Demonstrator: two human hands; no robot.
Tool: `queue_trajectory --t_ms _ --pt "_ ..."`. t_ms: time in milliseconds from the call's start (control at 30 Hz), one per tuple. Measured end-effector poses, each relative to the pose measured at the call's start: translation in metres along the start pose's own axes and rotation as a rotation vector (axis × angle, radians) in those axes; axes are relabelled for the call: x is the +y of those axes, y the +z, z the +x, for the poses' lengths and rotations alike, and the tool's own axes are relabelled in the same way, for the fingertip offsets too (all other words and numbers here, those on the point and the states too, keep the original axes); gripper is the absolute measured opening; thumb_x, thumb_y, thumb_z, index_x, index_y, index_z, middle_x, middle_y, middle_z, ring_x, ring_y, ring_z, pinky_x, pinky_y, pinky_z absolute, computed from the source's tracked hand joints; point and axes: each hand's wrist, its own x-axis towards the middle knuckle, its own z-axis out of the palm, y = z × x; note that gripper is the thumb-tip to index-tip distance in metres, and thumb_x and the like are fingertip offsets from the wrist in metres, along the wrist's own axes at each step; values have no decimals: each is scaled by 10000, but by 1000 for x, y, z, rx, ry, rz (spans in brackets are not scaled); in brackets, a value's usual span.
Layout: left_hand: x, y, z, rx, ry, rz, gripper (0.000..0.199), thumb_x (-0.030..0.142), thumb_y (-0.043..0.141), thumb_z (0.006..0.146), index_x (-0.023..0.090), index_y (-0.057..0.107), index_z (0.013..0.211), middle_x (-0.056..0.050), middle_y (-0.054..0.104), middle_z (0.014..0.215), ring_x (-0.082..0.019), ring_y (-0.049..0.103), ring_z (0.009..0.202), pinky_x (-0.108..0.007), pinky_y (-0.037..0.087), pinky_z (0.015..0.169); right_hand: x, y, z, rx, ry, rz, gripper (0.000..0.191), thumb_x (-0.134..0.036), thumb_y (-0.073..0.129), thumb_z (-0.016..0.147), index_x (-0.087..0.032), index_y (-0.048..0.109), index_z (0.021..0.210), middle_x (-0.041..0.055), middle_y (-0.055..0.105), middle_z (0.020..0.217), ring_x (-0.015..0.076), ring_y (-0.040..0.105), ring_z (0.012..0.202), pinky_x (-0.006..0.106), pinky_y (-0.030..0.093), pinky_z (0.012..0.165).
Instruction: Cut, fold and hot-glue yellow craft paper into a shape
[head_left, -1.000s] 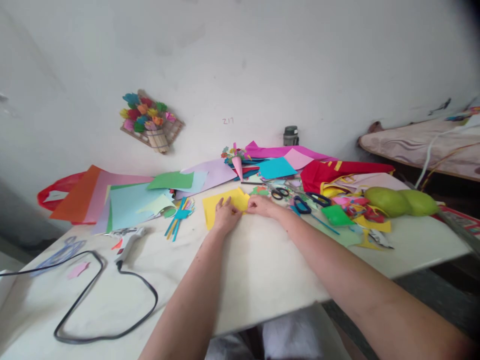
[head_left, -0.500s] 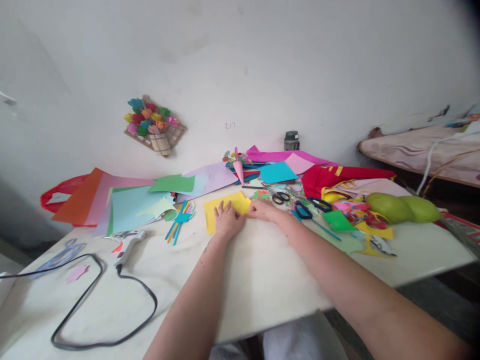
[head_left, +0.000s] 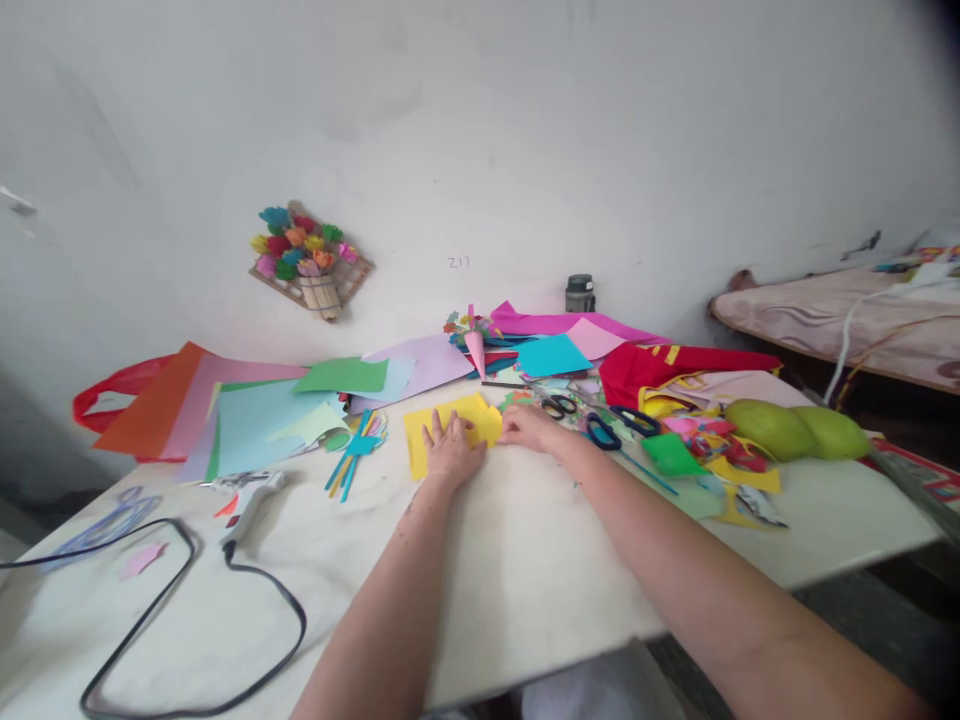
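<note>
A yellow paper sheet (head_left: 417,432) lies on the pale table in front of me. My left hand (head_left: 453,452) rests flat on it with the fingers spread. At the sheet's right edge, my right hand (head_left: 525,428) has its fingers pinched together on the paper's corner. Just beyond my right hand are black-handled scissors (head_left: 558,406) and blue-handled scissors (head_left: 603,431). Left of the sheet sits a bundle of blue and yellow strips (head_left: 363,446).
A glue gun (head_left: 249,508) with a black cord (head_left: 289,595) lies at the left. Coloured sheets (head_left: 262,425) line the back left. Paper scraps (head_left: 697,430) and green fruit (head_left: 772,428) stand right, a flask (head_left: 579,293) behind.
The view has shifted slightly. My left hand still lies on the yellow sheet, and my right fingers remain at its right edge with only a small movement.
</note>
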Motion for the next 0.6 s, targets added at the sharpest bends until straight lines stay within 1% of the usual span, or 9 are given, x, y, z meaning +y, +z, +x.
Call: queue_trajectory --t_ms 100,267,333,500,600 --pt "0 -2 -1 -22 0 -12 383 430 434 744 215 455 1060 -39 318 1383 -296 -41 1318 -503 -2 1042 1 0 -1 34 -58 -9 175 -337 629 718 -168 625 673 25 581 795 143 502 757 246 313 663" --pt "0 -4 -1 -40 8 -27 348 419 417 756 232 440 1049 -26 405 1311 -285 -6 1322 -501 -4 1043 9 1 -3 56 -149 39 136 -305 625 728 -169 628 716 20 578 806 123 487 725 227 314 622" --pt "0 -4 -1 -45 11 -30 335 411 412 759 237 438 1044 -18 428 1288 -286 7 1322 -501 -6 1044 10 2 -3 60 -153 29 121 -283 614 740 -165 624 711 22 580 804 122 485 726 227 314 622" --pt "-1 -4 -2 -42 23 -44 340 408 402 763 237 426 1056 -24 429 1287 -287 27 1321 -506 3 1042 8 3 -2 64 -121 2 113 -260 583 763 -157 615 728 31 582 814 131 496 740 237 330 637" --pt "-1 -4 -2 -36 25 -51 353 413 400 763 241 422 1071 -27 442 1275 -283 38 1322 -502 10 1044 9 1 -4 50 -152 48 113 -272 592 754 -163 619 762 30 587 833 132 512 759 239 353 665"
